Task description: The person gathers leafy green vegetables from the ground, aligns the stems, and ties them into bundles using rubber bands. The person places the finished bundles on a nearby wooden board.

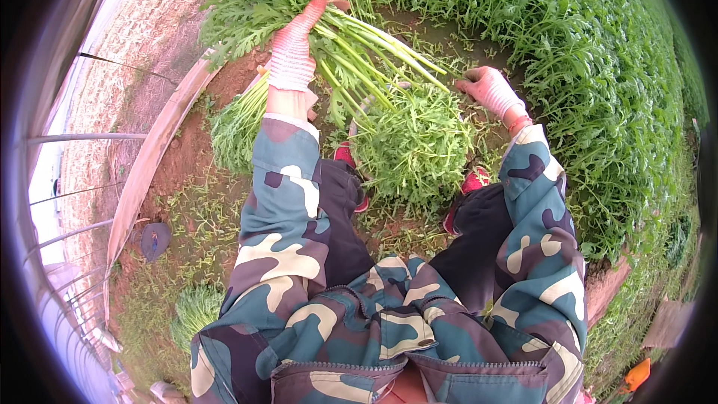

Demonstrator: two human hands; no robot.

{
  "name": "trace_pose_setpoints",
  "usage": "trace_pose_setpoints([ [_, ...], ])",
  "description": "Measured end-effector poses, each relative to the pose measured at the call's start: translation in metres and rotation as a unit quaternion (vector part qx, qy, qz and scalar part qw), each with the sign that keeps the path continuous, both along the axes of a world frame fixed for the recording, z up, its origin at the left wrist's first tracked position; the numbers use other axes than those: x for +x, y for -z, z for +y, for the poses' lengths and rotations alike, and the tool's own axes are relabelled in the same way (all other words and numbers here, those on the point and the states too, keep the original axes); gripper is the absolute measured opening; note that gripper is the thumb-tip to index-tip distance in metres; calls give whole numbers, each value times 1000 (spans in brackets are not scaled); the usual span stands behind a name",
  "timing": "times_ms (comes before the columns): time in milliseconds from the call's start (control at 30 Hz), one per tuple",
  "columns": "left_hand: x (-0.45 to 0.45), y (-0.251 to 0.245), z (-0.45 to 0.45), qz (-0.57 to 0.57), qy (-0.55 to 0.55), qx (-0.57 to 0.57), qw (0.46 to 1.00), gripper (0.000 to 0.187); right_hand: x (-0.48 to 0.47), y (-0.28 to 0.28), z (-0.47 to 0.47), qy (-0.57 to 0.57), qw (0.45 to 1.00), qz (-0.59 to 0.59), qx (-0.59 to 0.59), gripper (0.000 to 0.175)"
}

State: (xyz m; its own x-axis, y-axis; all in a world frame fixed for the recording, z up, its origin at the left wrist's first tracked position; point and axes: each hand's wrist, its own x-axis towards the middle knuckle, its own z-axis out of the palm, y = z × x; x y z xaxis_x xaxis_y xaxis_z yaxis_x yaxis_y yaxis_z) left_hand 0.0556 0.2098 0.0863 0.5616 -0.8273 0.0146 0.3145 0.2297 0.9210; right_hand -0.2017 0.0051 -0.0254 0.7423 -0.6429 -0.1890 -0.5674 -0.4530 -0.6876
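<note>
My left hand, in a pink-and-white knit glove, grips a bunch of leafy greens that look like garland chrysanthemum. Their leaves spread to the upper left, and pale green stems run down to the right. My right hand, gloved the same way, is just beyond the cut stem ends with its fingers drawn together. Whether it pinches a stem or leaf is too small to tell. Below the stems, loose leaves are heaped between my red shoes; a curved rim shows at the heap's left edge.
Dense standing greens fill the right side. More bundles of greens lie on the soil, one by my left forearm and another at lower left. A plastic-film edge and metal hoops border the left. Leaf scraps litter the ground.
</note>
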Motion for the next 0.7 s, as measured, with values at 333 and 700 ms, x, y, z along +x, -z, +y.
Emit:
trace_pose_setpoints([
  [333,-9,-1,5,22,69,18,997,39,18,-54,41,-61,964,-258,-9,76],
  [700,8,26,-16,163,73,25,984,40,51,-11,97,-243,741,-184,598,79],
])
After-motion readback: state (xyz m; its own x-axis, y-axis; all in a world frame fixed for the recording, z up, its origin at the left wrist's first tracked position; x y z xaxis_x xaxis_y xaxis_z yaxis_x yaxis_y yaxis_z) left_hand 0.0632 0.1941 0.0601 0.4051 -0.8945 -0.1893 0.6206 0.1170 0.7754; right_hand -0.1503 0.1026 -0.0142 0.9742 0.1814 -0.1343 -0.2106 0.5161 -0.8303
